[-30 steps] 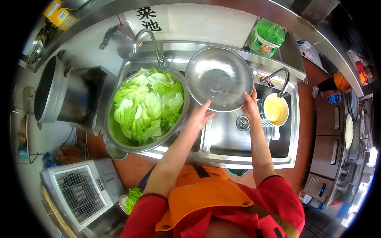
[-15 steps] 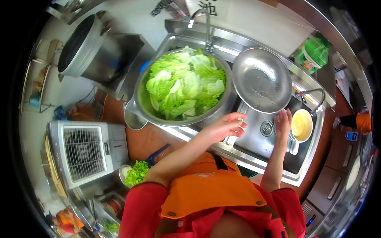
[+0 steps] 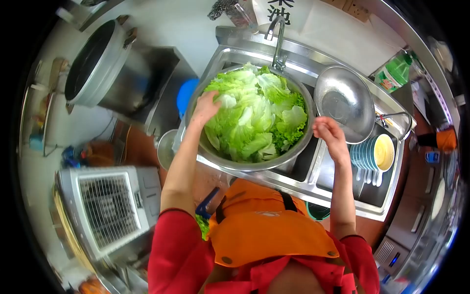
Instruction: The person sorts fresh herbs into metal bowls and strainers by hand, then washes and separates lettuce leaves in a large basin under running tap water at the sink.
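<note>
A large metal bowl [image 3: 249, 165] heaped with green lettuce leaves [image 3: 254, 112] rests over the left sink basin. My left hand [image 3: 205, 107] is at the bowl's left side, over the edge of the leaves, with its fingers apart. Just off the bowl's right rim is my right hand [image 3: 329, 133], its fingers curled and close together; I see nothing in them. Right of the bowl, a metal strainer [image 3: 344, 104] leans tilted at the back of the sink.
Stacked white-handled cups [image 3: 383, 152] stand in the right basin. Faucets [image 3: 280, 41] rise behind the sink. A green bottle [image 3: 395, 72] is at the back right, a large pot [image 3: 95, 63] at the left, and a grey air cooler [image 3: 105, 206] at the lower left.
Both hands have let go of the strainer, which now leans at the sink's back. My left hand has moved left to the lettuce, my right hand beside the bowl. The view has shifted left.
</note>
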Demonstrator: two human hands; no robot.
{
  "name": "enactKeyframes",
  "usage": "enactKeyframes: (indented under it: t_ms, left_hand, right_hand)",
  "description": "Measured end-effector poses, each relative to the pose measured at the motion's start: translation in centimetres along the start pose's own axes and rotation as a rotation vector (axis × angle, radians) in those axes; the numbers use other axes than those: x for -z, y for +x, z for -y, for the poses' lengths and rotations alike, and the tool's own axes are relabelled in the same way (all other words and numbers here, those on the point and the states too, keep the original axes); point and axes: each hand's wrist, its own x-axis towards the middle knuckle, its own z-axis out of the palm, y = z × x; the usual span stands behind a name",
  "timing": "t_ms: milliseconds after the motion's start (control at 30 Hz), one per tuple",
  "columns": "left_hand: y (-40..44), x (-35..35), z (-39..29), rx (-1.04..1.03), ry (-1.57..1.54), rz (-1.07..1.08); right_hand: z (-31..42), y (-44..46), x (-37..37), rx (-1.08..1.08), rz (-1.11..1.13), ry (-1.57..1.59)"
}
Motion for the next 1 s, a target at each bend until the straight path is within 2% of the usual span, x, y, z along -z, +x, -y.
enactKeyframes:
  t_ms: [100, 133, 200, 267, 367, 533, 567, 633, 667, 700, 733, 800, 867, 900, 933, 1000]
  left_hand:
    - [3.2, -1.8, 3.9, -0.081, 0.087, 0.123]
    - [3.6, -2.2, 4.5, -0.112, 0.108, 0.16]
    - [3.6, -1.5, 3.3, -0.016, 0.092, 0.259]
    - [3.4, -0.7, 2.4, -0.015, 0.053, 0.318]
    - [2.7, 0.8, 1.1, -0.142, 0.12, 0.343]
    - [1.8, 0.6, 3.1, -0.394, -0.018, 0.083]
    - [1.4, 0.9, 3.1, -0.427, -0.041, 0.014]
    - [0.6, 2.6, 2.8, -0.177, -0.329, 0.213]
    - [0.5, 3.9, 2.7, -0.054, -0.462, 0.309]
    - [0.3, 4.9, 2.5, -0.011, -0.392, 0.355]
    - [0.3, 5.0, 2.5, 0.025, -0.584, 0.377]
    - [0.3, 5.1, 2.6, 0.098, -0.974, 0.407]
    - [1.6, 4.7, 1.4, 0.09, -1.021, 0.4]
    - [2.7, 3.9, 0.9, 0.068, -1.02, 0.396]
    - [4.0, 2.9, 0.4, 0.042, -1.024, 0.389]
    - [7.1, 0.9, -1.5, -0.004, -0.961, 0.465]
  right_hand:
    - [0.1, 2.2, -5.2, -0.008, 0.031, -0.227]
    - [-0.3, 2.9, -6.8, -0.05, -0.01, -0.172]
    - [-0.7, 5.4, -9.4, -0.123, -0.086, -0.072]
    - [-2.4, 9.4, -10.1, -0.151, -0.198, 0.071]
    - [-4.0, 15.8, -9.2, -0.205, -0.303, 0.292]
    - [-4.7, 25.5, -8.2, -0.188, -0.448, 0.591]
    - [-4.8, 27.1, -8.0, -0.224, -0.408, 0.631]
    - [-5.3, 30.1, -7.6, -0.299, -0.32, 0.714]
    - [-5.8, 31.4, -7.7, -0.299, -0.306, 0.676]
    - [-6.6, 32.2, -7.7, -0.303, -0.299, 0.641]
    - [-6.9, 32.0, -8.1, -0.309, -0.298, 0.603]
    - [-7.3, 31.4, -9.2, -0.293, -0.311, 0.269]
    - [-7.9, 30.4, -9.5, -0.265, -0.238, -0.012]
    - [-8.8, 30.2, -9.6, -0.29, -0.16, -0.371]
    - [-8.3, 29.1, -10.8, -0.294, -0.076, -0.578]
    - [-10.4, 28.4, -11.0, -0.319, -0.158, -0.43]
